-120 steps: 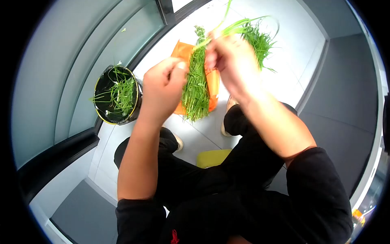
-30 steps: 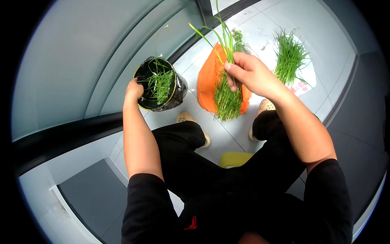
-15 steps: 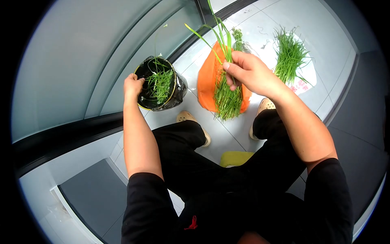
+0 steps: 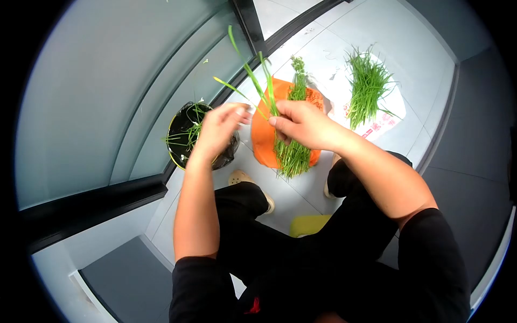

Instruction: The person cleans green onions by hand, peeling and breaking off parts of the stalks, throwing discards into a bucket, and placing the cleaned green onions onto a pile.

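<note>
Several long green stalks (image 4: 253,75) are pinched between the thumb and fingers of my right hand (image 4: 301,124), their tips pointing up and left. My left hand (image 4: 222,128), a little blurred, is between the bin and those stalks, its fingers curled; whether it holds anything is too small to tell. Under and beyond my right hand a long bundle of greens (image 4: 293,159) lies on an orange bag (image 4: 263,141). A black-lined bin (image 4: 229,153) with green scraps inside is partly hidden by my left hand.
A pile of green stalks (image 4: 368,89) lies on a white bag (image 4: 396,105) at the right. Glass panels (image 4: 145,70) rise behind the bin. A yellow-green seat (image 4: 309,225) shows between my legs, with pale clogs (image 4: 239,176) on the tiled floor.
My left hand has left the bin's rim and moved right, towards the stalks. My right hand still holds the stalks, now lower and further left in view. The camera view has shifted.
</note>
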Motion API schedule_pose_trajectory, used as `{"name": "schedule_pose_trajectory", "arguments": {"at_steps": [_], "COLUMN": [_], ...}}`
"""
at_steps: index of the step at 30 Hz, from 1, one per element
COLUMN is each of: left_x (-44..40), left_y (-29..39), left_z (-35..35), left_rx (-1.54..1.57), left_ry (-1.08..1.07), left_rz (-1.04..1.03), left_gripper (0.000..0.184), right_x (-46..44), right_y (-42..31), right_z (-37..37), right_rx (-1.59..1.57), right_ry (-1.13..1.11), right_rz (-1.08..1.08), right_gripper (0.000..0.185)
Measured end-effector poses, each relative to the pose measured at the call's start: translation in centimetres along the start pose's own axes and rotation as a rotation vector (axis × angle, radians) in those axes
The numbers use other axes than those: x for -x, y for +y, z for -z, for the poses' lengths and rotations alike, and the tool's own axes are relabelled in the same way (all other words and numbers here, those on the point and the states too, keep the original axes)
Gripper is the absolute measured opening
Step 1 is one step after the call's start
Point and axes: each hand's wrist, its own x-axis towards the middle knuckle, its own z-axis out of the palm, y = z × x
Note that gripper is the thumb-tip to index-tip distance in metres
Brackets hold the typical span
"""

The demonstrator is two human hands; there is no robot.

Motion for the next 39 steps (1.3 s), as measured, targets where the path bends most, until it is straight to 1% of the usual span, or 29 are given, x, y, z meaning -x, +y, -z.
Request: {"name": "schedule_pose_trajectory", "arguments": {"at_steps": [1,2,4,5,7,8,9,11,13,15,16,17,18,20,21,23,25,26,27,29,31,32,33,35,37,38,39], "left_x": [0.2,0.1,-0.1,-0.5,-1.4,-1.5,-1.5,-1.5,-1.8,-1.8,-1.9,-1.8,-1.8,-1.5,-1.5,-1.5,-1.4,-1.6,-1.6,-1.6,-1.8,-1.7,-2.0,-1.1,0.3,0.6,0.9], "left_y": [1.0,1.4,1.8,1.5,0.7,0.4,0.6,0.9,0.7,0.7,0.4,0.4,0.6,1.2,1.0,0.0,-0.5,-1.1,-1.1,-1.3,-1.4,-1.4,-2.8,-3.7,-5.0,-8.3,-7.8], "left_z": [-1.5,-2.8,-4.3,-4.1,-3.6,-3.5,-3.3,-2.9,-2.1,-1.2,-0.6,-0.1,0.3,0.7,1.1,2.2,2.9,3.5,3.6,3.6,4.0,5.0,6.4,9.0,10.6,11.9,11.7], "left_rx": [0.153,0.154,0.465,0.466,0.496,0.515,0.517,0.653,0.662,0.575,0.496,0.495,0.429,0.294,0.294,0.020,-0.012,-0.252,-0.492,-0.522,-0.766,-0.735,-0.755,-0.794,-0.860,-1.062,-1.064], "left_ry": [-0.124,-0.126,-0.036,-0.036,0.052,0.093,0.095,0.138,0.164,0.228,0.212,0.214,0.195,0.192,0.190,0.177,0.188,0.247,0.303,0.315,0.497,0.556,0.683,0.763,0.766,0.812,0.814], "left_rz": [0.004,0.000,0.023,0.020,-0.014,0.007,0.005,-0.011,-0.019,-0.048,-0.055,-0.055,-0.016,0.045,0.044,0.066,0.045,0.029,0.011,0.012,-0.197,-0.088,-0.153,0.173,0.438,0.486,0.487], "left_gripper": [0.030,0.030,0.028,0.028,0.025,0.023,0.023,0.024,0.026,0.029,0.031,0.031,0.032,0.035,0.035,0.037,0.039,0.039,0.040,0.039,0.039,0.040,0.040,0.042,0.045,0.050,0.050], "right_x": [-0.1,-0.1,0.0,0.0,-0.1,-0.2,-0.2,-0.2,-0.2,-0.2,-0.2,-0.2,-0.2,-0.3,-0.3,-0.3,-0.5,-0.4,-0.3,-0.2,-0.2,-0.2,0.0,0.3,0.2,0.1,0.0], "right_y": [0.1,0.2,0.2,0.2,0.1,0.3,0.4,0.0,0.2,0.8,0.9,0.9,1.0,1.0,0.9,1.2,1.6,1.6,1.3,0.8,1.2,1.3,1.2,0.9,1.2,1.3,1.3], "right_z": [-0.3,-0.5,-0.8,-0.8,-0.7,-0.7,-0.6,-0.3,-0.1,-0.2,-0.2,-0.1,0.0,0.4,0.7,1.3,1.7,2.0,2.1,2.1,2.1,2.2,2.2,2.3,2.3,2.3,2.4], "right_rx": [-0.002,-0.007,0.060,0.124,0.151,0.159,0.168,0.158,0.145,0.202,0.200,0.080,-0.039,-0.069,-0.100,-0.038,0.201,0.182,0.182,0.207,0.231,0.253,0.254,0.058,0.061,0.063,0.062], "right_ry": [0.005,0.008,-0.002,-0.014,-0.038,-0.037,-0.037,-0.067,-0.099,-0.116,-0.119,-0.078,-0.037,0.003,0.041,0.046,0.087,0.067,0.067,0.023,0.003,-0.015,-0.017,0.029,0.027,0.029,0.028], "right_rz": [0.013,0.026,0.003,-0.022,-0.035,-0.056,-0.077,-0.115,-0.150,-0.107,-0.105,-0.122,-0.140,-0.140,-0.140,-0.129,-0.015,-0.084,-0.085,-0.107,-0.071,-0.034,-0.035,-0.166,-0.155,-0.148,-0.146], "right_gripper": [0.018,0.018,0.019,0.022,0.024,0.025,0.025,0.026,0.026,0.024,0.024,0.024,0.023,0.022,0.022,0.025,0.029,0.031,0.031,0.031,0.030,0.030,0.030,0.029,0.029,0.029,0.029]}}
